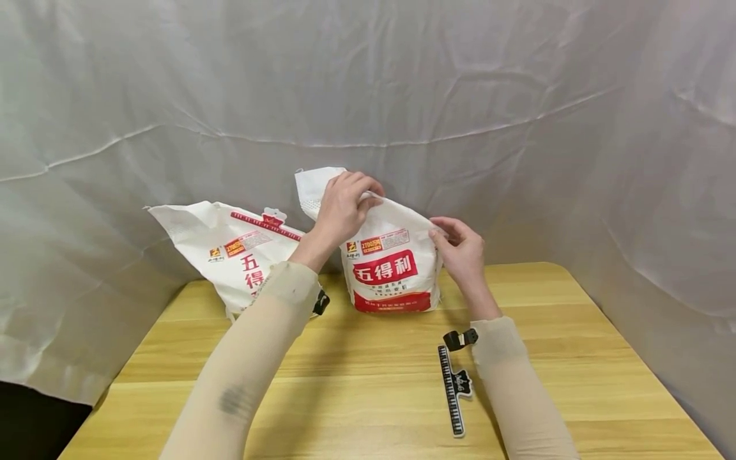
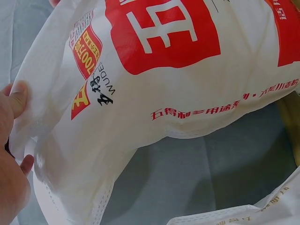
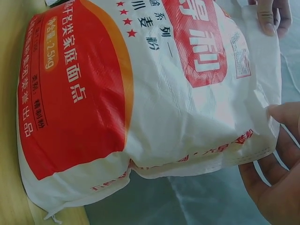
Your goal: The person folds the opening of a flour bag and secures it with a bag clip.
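A white and red flour bag (image 1: 391,262) stands upright at the back of the table, its top slanting down to the right. My left hand (image 1: 347,201) grips the upper edge, with the white end flap (image 1: 319,185) sticking out past it. At the right end of that edge my right hand (image 1: 464,246) pinches the corner, thumb (image 3: 281,115) on the front and fingers behind. The left wrist view shows my left thumb (image 2: 18,96) pressed on the bag's plastic. A black clip with a piano-key pattern (image 1: 452,391) lies on the table near my right forearm.
Left of it leans a second flour bag (image 1: 201,239), its slanted top held by a red piano-key clip (image 1: 267,223); my left forearm partly covers it. The wooden table (image 1: 575,383) ends at a grey cloth backdrop (image 1: 402,96).
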`<state>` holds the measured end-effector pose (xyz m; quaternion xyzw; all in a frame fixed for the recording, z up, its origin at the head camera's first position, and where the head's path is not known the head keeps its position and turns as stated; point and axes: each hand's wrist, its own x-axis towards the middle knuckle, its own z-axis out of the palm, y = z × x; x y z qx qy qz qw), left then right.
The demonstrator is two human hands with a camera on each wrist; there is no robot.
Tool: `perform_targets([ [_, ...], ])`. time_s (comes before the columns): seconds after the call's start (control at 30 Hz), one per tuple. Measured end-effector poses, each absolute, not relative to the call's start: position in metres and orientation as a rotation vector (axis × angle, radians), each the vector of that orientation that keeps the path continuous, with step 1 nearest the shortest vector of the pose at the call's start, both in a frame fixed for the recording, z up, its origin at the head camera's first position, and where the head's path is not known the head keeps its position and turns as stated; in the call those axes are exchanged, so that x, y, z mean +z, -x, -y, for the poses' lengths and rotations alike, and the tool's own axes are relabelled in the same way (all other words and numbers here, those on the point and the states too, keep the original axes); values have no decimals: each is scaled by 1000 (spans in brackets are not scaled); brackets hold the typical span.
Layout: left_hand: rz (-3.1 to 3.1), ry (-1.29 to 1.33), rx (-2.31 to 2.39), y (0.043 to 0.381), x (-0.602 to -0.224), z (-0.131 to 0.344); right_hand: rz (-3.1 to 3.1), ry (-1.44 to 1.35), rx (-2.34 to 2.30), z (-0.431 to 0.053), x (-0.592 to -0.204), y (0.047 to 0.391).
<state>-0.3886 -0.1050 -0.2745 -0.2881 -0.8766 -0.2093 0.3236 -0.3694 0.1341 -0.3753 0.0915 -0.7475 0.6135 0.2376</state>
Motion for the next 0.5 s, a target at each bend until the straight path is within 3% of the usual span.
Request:
perform_targets([
  [0.5, 2272, 774, -549, 391, -282, 104, 1901, -339, 1674, -135, -376, 364],
])
